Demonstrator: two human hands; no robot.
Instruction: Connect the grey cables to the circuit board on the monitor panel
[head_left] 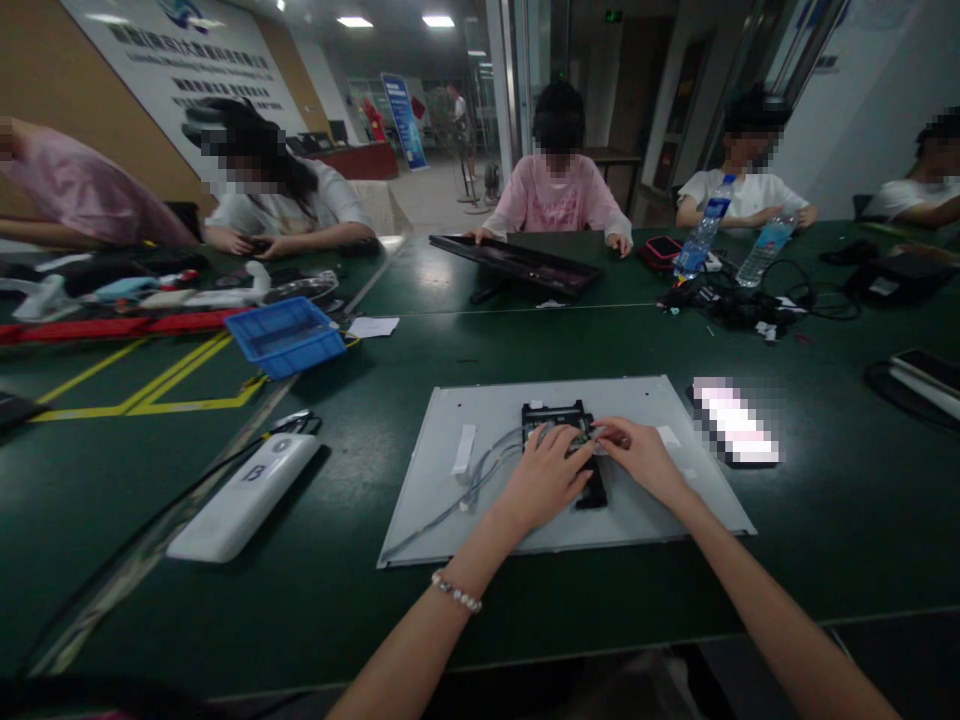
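Note:
A flat light-grey panel (pixel 420 480), like the back of a display, lies on the table in front of me. On its middle sits a black plastic bracket (pixel 592 493) with a circuit board partly hidden under my fingers. My left hand (pixel 547 472) rests over the bracket with its fingers spread and pointing right. My right hand (pixel 643 458) is at the bracket's right edge, thumb and fingertips pinched together; what is between them is too small to make out. Thin grey cables (pixel 472 487) run from the bracket to the panel's lower left.
A white power bank (pixel 244 500) with a cable lies left of the panel, a lit phone (pixel 735 422) to its right. Farther off are a blue basket (pixel 289 340), a black monitor (pixel 517 265) under another person's hand, water bottles (pixel 705 230) and tangled cables. Several people sit around the table.

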